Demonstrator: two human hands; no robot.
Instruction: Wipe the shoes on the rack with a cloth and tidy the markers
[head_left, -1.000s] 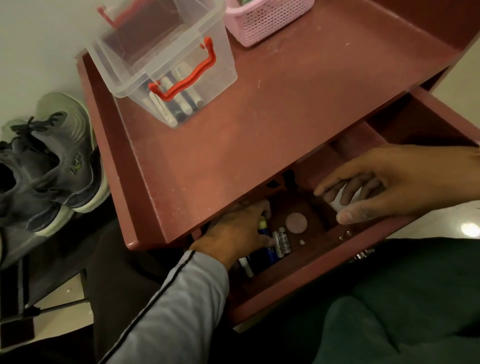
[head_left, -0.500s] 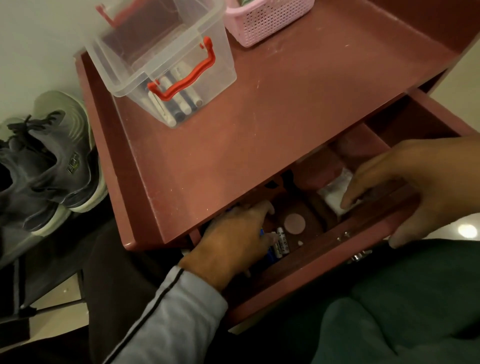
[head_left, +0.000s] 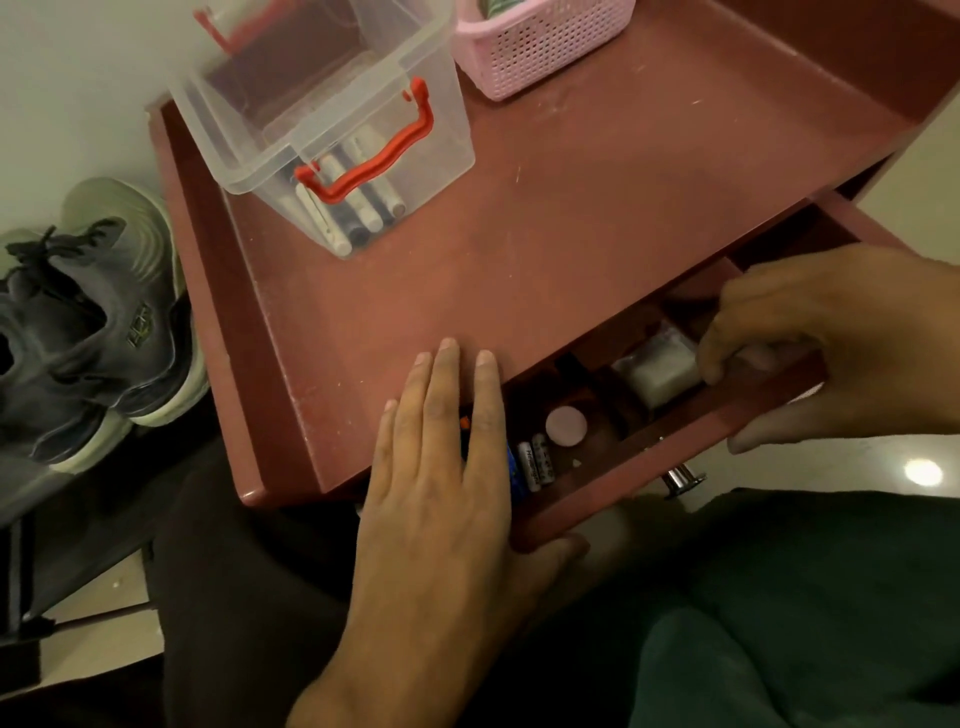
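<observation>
Your left hand (head_left: 441, 499) flat, fingers straight over the open dark-red wooden drawer (head_left: 675, 457), your right hand (head_left: 810, 348) gripping its front edge, fingers curled inside beside a white folded cloth (head_left: 660, 371).

A home: worn sneakers (head_left: 88, 332) beside a red drawer cabinet (head_left: 545, 218) on tiled floor.

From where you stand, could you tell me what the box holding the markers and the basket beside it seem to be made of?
Box: clear, glossy hard plastic, probably; the markers show through its wall. Basket: pink matte plastic, it seems, moulded with a grid of small holes.
</observation>
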